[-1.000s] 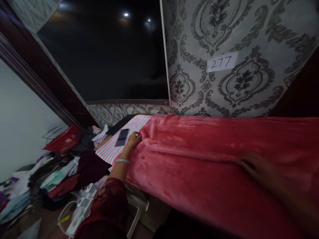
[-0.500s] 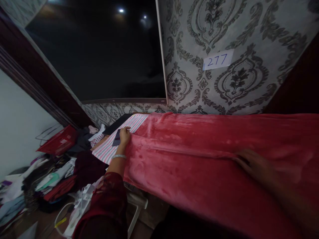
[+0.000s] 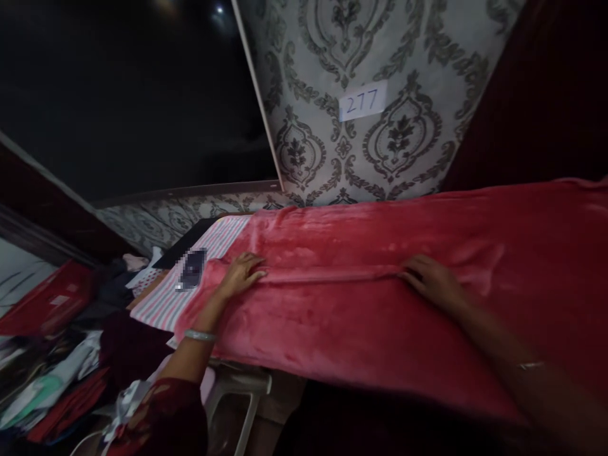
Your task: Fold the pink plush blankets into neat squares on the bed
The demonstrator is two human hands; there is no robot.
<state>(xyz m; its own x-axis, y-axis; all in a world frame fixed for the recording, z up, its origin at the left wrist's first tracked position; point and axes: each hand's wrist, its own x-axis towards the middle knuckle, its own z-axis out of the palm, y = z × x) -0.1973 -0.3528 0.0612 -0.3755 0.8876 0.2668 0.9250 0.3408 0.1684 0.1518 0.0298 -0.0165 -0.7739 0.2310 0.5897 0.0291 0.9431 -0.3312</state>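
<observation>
A red plush blanket lies spread over the table, with a raised, narrow fold running across its middle. My left hand grips the left part of this fold between thumb and fingers. Further right, my right hand pinches the same fold, thumb below and fingers on top. Between the two hands the fold is pulled fairly straight. Left of my left hand, a dark flat object, pixelated, rests on a pink, white and grey striped cloth that sticks out from under the blanket.
A large dark screen hangs on the patterned wall behind, near a paper marked 277. At the lower left are heaped clothes and a red basket. A pale plastic stool stands below the blanket's front edge.
My view has swung to the right. My left hand has moved from the blanket's left edge, beside the dark object, onto the fold. My two hands are closer together.
</observation>
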